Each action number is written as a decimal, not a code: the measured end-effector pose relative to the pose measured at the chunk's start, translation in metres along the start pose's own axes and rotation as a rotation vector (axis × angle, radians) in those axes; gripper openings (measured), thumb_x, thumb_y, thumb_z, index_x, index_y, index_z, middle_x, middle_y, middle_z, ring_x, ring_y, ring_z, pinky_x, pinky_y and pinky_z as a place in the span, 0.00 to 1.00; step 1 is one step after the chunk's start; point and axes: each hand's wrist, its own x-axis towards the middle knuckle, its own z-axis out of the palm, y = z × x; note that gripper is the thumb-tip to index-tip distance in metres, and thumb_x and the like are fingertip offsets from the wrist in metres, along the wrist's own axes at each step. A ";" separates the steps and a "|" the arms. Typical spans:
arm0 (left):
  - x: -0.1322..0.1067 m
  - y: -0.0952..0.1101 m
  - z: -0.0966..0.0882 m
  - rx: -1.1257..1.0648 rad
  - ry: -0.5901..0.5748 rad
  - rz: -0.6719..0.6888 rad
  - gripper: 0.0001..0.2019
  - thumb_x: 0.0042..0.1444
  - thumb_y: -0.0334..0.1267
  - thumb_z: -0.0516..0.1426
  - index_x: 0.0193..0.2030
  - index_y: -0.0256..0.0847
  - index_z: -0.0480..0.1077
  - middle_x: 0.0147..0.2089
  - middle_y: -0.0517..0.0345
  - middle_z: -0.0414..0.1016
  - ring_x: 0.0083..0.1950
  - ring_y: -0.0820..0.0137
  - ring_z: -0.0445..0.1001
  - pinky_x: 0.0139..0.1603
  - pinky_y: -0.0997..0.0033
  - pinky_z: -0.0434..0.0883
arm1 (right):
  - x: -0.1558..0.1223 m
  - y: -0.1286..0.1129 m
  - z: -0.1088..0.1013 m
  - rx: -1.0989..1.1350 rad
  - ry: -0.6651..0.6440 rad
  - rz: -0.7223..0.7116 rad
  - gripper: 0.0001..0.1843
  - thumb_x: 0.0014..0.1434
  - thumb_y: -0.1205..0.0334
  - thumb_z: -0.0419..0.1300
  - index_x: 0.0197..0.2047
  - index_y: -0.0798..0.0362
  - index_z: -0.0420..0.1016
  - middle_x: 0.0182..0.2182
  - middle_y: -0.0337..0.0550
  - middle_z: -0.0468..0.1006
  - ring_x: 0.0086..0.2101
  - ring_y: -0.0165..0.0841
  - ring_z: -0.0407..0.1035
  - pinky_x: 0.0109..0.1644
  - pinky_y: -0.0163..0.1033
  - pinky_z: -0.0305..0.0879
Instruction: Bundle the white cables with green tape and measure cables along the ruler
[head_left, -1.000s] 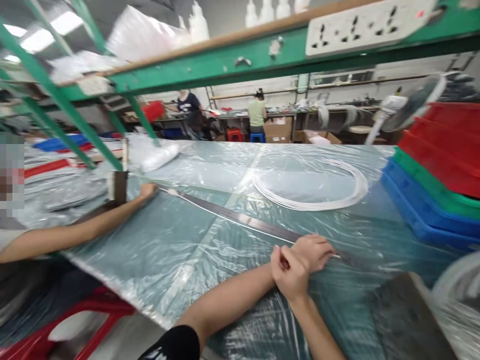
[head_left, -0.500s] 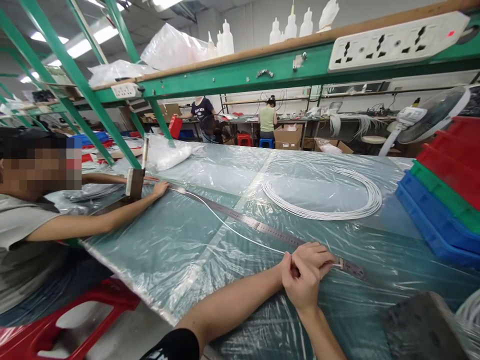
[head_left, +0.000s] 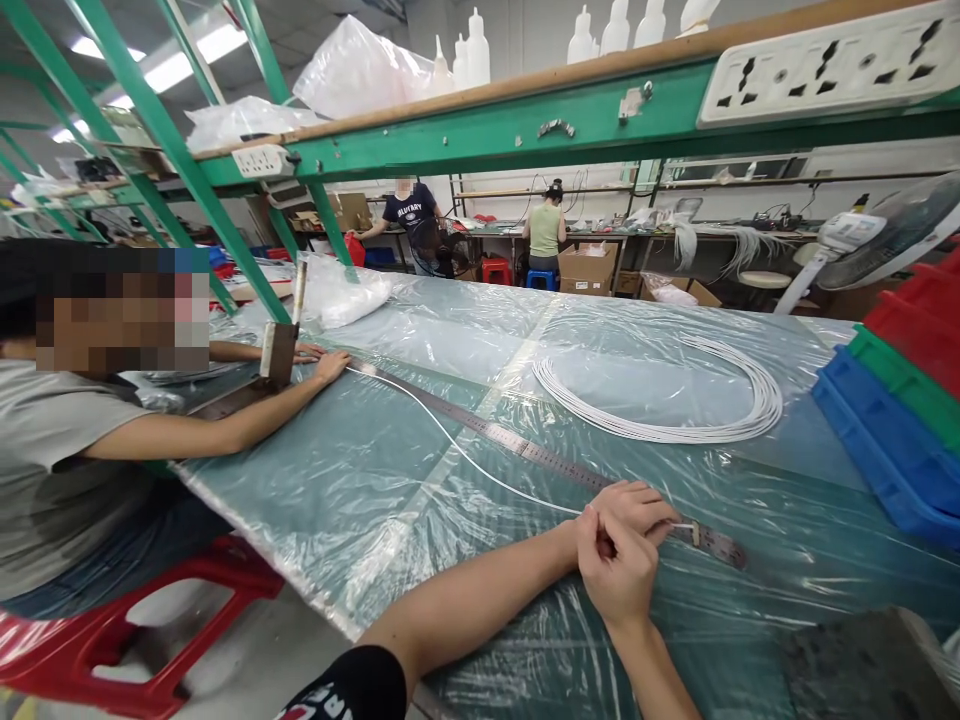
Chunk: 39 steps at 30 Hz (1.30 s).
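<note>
Both my hands meet at the near end of a long steel ruler (head_left: 525,450) that lies on the plastic-covered table (head_left: 360,480). My left hand (head_left: 637,508) is closed and pinches a thin white cord (head_left: 465,455), whose tip sticks out past the fingers onto the ruler. Pressed against it from the near side, my right hand (head_left: 615,575) is closed on the same cord. The cord runs in a slack bow to a co-worker's hand (head_left: 331,365), which lies flat on the ruler's far end.
A coil of white cord (head_left: 675,425) lies beyond the ruler. Stacked blue, green and red bins (head_left: 892,420) stand at the right. A cutter block (head_left: 279,350) stands by the co-worker. A green shelf frame (head_left: 480,140) runs overhead. A red stool (head_left: 150,630) stands at the lower left.
The cord, which lay straight along the ruler, now bows away from it toward me. The co-worker's hand has flattened on the far end. My hands keep their place and grip.
</note>
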 end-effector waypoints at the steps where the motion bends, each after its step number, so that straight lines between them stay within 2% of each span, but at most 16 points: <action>1: -0.001 0.000 -0.001 0.001 0.003 0.007 0.11 0.67 0.39 0.51 0.44 0.40 0.74 0.38 0.52 0.78 0.40 0.67 0.73 0.38 0.67 0.66 | 0.000 0.000 0.000 0.020 0.001 -0.006 0.22 0.65 0.70 0.58 0.21 0.53 0.55 0.16 0.30 0.52 0.16 0.24 0.50 0.23 0.34 0.48; 13: -0.005 0.003 -0.002 0.037 0.017 0.022 0.14 0.69 0.38 0.48 0.45 0.37 0.74 0.39 0.54 0.78 0.39 0.70 0.70 0.39 0.69 0.64 | -0.002 0.000 0.000 0.048 -0.006 -0.006 0.22 0.64 0.70 0.59 0.20 0.53 0.57 0.16 0.31 0.54 0.17 0.24 0.50 0.24 0.36 0.48; 18: -0.003 0.001 -0.003 0.059 0.003 0.009 0.12 0.68 0.40 0.50 0.44 0.41 0.73 0.40 0.54 0.78 0.40 0.70 0.71 0.40 0.70 0.66 | -0.002 0.002 0.001 0.040 0.008 0.003 0.22 0.64 0.69 0.59 0.20 0.53 0.57 0.15 0.31 0.54 0.16 0.24 0.50 0.24 0.36 0.49; 21: 0.001 0.001 -0.003 0.040 -0.009 0.014 0.10 0.67 0.40 0.51 0.43 0.42 0.73 0.38 0.55 0.78 0.39 0.69 0.72 0.40 0.70 0.67 | 0.002 0.000 0.000 -0.004 0.025 0.001 0.21 0.64 0.69 0.58 0.20 0.52 0.57 0.15 0.31 0.54 0.16 0.26 0.52 0.25 0.36 0.51; 26: 0.009 0.001 -0.007 -0.065 0.021 0.038 0.17 0.70 0.38 0.43 0.45 0.39 0.72 0.39 0.52 0.75 0.41 0.67 0.71 0.45 0.68 0.66 | 0.012 -0.004 0.003 -0.005 0.006 0.050 0.22 0.65 0.68 0.53 0.20 0.51 0.53 0.15 0.31 0.55 0.16 0.27 0.53 0.25 0.36 0.52; 30: 0.013 -0.005 -0.009 -0.117 0.018 0.070 0.19 0.71 0.40 0.40 0.45 0.40 0.71 0.39 0.53 0.74 0.40 0.68 0.68 0.43 0.68 0.66 | 0.018 0.000 0.008 -0.084 0.000 0.086 0.21 0.65 0.68 0.52 0.21 0.50 0.52 0.15 0.33 0.56 0.17 0.29 0.53 0.26 0.37 0.54; 35: 0.012 -0.001 -0.013 -0.038 -0.020 0.037 0.15 0.71 0.39 0.45 0.44 0.39 0.72 0.41 0.54 0.76 0.43 0.68 0.71 0.46 0.69 0.66 | 0.017 -0.006 0.004 0.012 0.022 0.048 0.22 0.65 0.69 0.53 0.21 0.50 0.51 0.15 0.31 0.55 0.16 0.26 0.52 0.24 0.35 0.51; 39: 0.010 0.006 -0.006 0.047 -0.048 0.020 0.12 0.68 0.38 0.50 0.45 0.40 0.74 0.40 0.56 0.77 0.42 0.69 0.73 0.43 0.69 0.68 | 0.012 -0.011 0.000 0.076 0.020 0.009 0.22 0.65 0.72 0.55 0.21 0.51 0.53 0.16 0.30 0.52 0.16 0.25 0.52 0.23 0.35 0.48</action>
